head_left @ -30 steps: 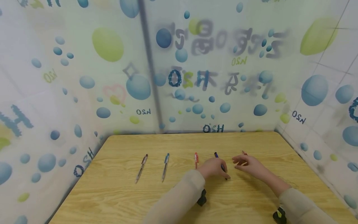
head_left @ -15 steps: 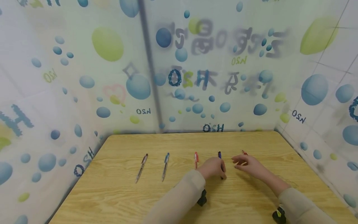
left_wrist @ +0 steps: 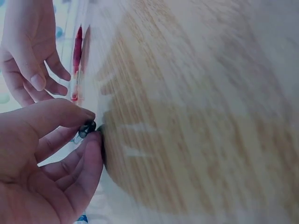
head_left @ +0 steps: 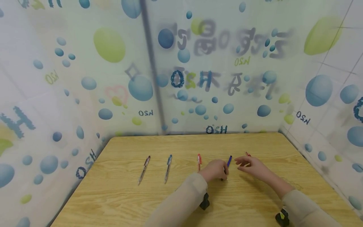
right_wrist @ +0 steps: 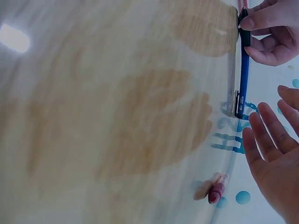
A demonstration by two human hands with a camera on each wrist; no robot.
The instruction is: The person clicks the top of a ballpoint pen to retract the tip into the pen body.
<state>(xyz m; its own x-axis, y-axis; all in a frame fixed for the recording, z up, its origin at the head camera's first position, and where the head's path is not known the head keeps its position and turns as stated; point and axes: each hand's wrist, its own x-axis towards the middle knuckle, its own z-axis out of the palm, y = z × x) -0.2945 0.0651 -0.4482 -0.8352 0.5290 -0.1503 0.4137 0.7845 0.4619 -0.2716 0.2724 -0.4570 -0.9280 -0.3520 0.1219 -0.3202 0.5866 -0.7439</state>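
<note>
Bubble-patterned sheets (head_left: 175, 108) stand behind one wooden table (head_left: 99, 201) with five pens. Right of centre, the blue pen (head_left: 229, 161) is pinched between thumb and fingers of the left hand (head_left: 214, 170), its far end slanting right. Just to the right, the right hand (head_left: 252, 167), fingers loose, grips nothing and partly hides one dark red pen (head_left: 248, 154). Farther left lie one coral-red pen (head_left: 199, 159), one blue-capped pen (head_left: 168, 169) and one brown-capped pen (head_left: 144, 170).
</note>
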